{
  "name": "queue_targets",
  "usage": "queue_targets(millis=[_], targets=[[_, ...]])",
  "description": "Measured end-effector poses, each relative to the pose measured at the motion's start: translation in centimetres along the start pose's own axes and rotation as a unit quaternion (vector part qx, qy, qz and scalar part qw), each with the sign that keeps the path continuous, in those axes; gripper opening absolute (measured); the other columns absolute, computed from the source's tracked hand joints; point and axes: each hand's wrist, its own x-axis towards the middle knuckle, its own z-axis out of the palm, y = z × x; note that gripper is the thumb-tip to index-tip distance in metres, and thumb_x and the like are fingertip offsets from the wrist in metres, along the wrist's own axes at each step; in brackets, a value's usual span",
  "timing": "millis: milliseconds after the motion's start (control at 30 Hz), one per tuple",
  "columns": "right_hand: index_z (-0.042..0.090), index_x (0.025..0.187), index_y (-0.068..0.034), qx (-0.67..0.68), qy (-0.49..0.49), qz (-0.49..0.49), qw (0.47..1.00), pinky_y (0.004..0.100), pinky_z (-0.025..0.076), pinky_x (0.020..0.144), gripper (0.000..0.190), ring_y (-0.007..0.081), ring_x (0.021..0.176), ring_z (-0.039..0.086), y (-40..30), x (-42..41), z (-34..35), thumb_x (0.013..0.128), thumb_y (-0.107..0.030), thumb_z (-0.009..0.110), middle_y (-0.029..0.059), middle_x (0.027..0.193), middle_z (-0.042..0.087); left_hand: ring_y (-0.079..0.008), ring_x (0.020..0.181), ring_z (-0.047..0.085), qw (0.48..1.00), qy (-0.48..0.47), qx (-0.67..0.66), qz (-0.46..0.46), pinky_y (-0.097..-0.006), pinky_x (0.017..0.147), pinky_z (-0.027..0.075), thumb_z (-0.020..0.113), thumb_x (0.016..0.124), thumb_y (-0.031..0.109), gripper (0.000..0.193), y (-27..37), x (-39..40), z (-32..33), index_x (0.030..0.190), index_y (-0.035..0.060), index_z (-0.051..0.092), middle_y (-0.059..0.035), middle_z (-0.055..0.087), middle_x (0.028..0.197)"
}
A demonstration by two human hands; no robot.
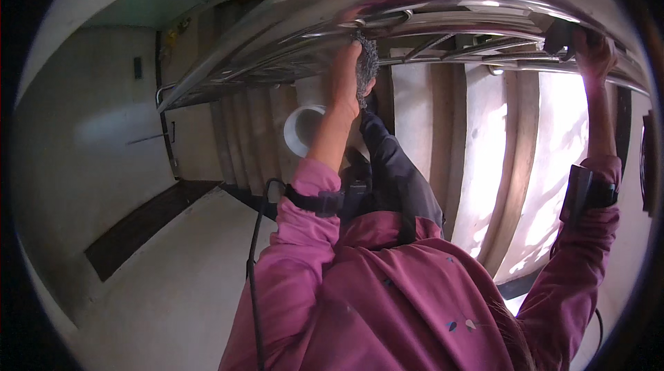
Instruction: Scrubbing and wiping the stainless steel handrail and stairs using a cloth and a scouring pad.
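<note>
A polished metal handrail [290,13] arches across the top of the head view, with thinner metal bars [477,49] below it. My left hand [348,72] grips a grey, fuzzy cloth or scrubbing pad [367,67] by its side, its upper end at the underside of the rail. Farther right, my right hand [596,54] is raised to the railing beside a dark object [559,39], perhaps a cloth. Shadow hides its fingers, so I cannot tell what they hold.
Stairs [415,122] run below the railing, brightly sunlit at the right. A white bucket [305,131] stands on them left of my legs. A pale wall [93,111] with dark trim rises at the left. A black cable [253,267] hangs along my left sleeve.
</note>
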Motion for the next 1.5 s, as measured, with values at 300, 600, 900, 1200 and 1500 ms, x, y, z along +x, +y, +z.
queue_targets(millis=[300,600,900,1200,1500], targets=[[0.054,0.088,-0.010,-0.007,0.030,0.009,0.999,0.0330,0.042,0.060,0.038,0.0258,0.070,0.055,-0.4,0.0,-0.1,0.071,-0.043,0.052,0.0095,0.080,0.056,-0.0099,0.047,0.046,0.997,-0.015,0.074,0.005,-0.0216,0.031,0.029,0.056,0.070,0.035,0.025,0.5,0.9,-0.2,0.077,0.0120,0.049,-0.0002,0.049,0.065],[0.060,0.067,-0.010,-0.064,-0.073,0.042,0.994,0.0363,0.043,0.053,0.028,0.0274,0.056,0.055,-0.1,0.4,-1.2,0.067,-0.037,0.055,0.0101,0.063,0.058,-0.0113,0.045,0.045,1.000,-0.001,-0.005,0.003,-0.0223,0.031,0.030,0.054,0.072,0.031,0.021,0.2,1.5,1.6,0.076,0.0108,0.050,-0.0005,0.049,0.061],[0.057,0.076,-0.014,-0.077,-0.066,0.068,0.992,0.0345,0.042,0.054,0.031,0.0235,0.062,0.054,-0.2,-0.4,0.1,0.069,-0.044,0.052,0.0047,0.068,0.056,-0.0128,0.034,0.041,0.999,0.004,-0.037,-0.015,-0.0243,0.026,0.027,0.051,0.074,0.027,0.019,-0.2,1.6,3.1,0.071,0.0090,0.049,-0.0021,0.046,0.053],[0.056,0.076,-0.012,0.025,-0.001,0.037,0.999,0.0324,0.042,0.051,0.031,0.0228,0.060,0.054,-0.9,0.4,-0.3,0.068,-0.042,0.054,0.0049,0.069,0.056,-0.0125,0.031,0.037,0.991,0.067,-0.114,-0.028,-0.0239,0.027,0.024,0.049,0.076,0.031,0.021,0.0,1.4,3.6,0.070,0.0111,0.048,-0.0003,0.044,0.051],[0.053,0.074,-0.009,-0.012,-0.008,0.036,0.999,0.0337,0.040,0.051,0.036,0.0245,0.060,0.052,-0.6,-0.4,-0.1,0.068,-0.044,0.055,0.0074,0.065,0.053,-0.0129,0.041,0.043,0.996,0.020,-0.082,-0.028,-0.0242,0.030,0.029,0.049,0.075,0.030,0.020,-0.4,2.5,0.2,0.077,0.0104,0.051,-0.0015,0.047,0.058]])
